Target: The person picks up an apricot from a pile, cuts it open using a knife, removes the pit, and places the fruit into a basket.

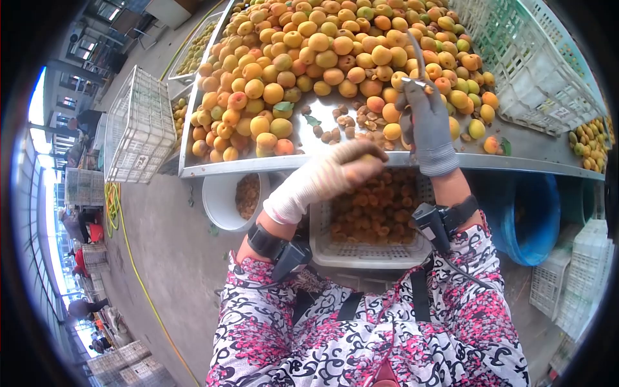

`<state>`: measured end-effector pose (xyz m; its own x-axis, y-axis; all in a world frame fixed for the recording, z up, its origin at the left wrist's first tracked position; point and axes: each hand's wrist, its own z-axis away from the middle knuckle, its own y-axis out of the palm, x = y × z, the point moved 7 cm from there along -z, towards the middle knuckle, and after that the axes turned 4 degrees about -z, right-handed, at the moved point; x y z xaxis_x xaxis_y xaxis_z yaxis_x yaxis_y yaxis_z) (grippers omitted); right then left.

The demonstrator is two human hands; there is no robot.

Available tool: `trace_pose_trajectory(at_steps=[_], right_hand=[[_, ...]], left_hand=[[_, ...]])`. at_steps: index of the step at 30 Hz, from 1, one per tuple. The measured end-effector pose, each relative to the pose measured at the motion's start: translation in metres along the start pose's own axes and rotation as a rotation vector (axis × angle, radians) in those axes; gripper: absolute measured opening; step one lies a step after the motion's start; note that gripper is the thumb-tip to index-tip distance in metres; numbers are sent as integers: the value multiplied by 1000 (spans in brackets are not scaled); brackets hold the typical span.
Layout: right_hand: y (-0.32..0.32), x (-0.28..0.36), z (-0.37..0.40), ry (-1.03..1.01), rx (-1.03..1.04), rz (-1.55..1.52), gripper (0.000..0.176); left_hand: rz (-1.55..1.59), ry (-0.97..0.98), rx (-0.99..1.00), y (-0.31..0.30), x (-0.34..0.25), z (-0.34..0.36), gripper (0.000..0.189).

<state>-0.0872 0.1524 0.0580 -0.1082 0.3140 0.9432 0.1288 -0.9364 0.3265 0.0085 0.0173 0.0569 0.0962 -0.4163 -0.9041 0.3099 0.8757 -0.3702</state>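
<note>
My right hand (427,126), in a grey glove, is closed around a knife (417,57) at the front of a metal table. The blade points up and away, over a large heap of apricots (309,55). My left hand (332,175), in a white glove with brown-stained fingers, is smeared by motion at the table's front edge. A yellowish patch shows among its fingers, but I cannot tell what it holds. Below it stands a white crate (367,255) of apricot halves (374,209). Apricot pits (335,132) lie scattered on the metal between the hands and the heap.
A white bucket (216,206) with pits stands under the table at left, a blue barrel (529,222) at right. White plastic crates flank the table, one left (138,129) and one right (532,71). A yellow hose (138,271) runs along the floor. People work far left.
</note>
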Motion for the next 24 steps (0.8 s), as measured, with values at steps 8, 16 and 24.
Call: trace_pose_trajectory(at_steps=[8, 16, 24], right_hand=[[-5, -8, 0, 48, -10, 6, 19], [-7, 9, 7, 33, -28, -27, 22], [-13, 6, 5, 50, -3, -55, 20]], left_hand=[[92, 41, 117, -3, -2, 10, 37], [-1325, -181, -588, -99, 45, 0, 42], [-1484, -407, -556, -108, 64, -17, 49]])
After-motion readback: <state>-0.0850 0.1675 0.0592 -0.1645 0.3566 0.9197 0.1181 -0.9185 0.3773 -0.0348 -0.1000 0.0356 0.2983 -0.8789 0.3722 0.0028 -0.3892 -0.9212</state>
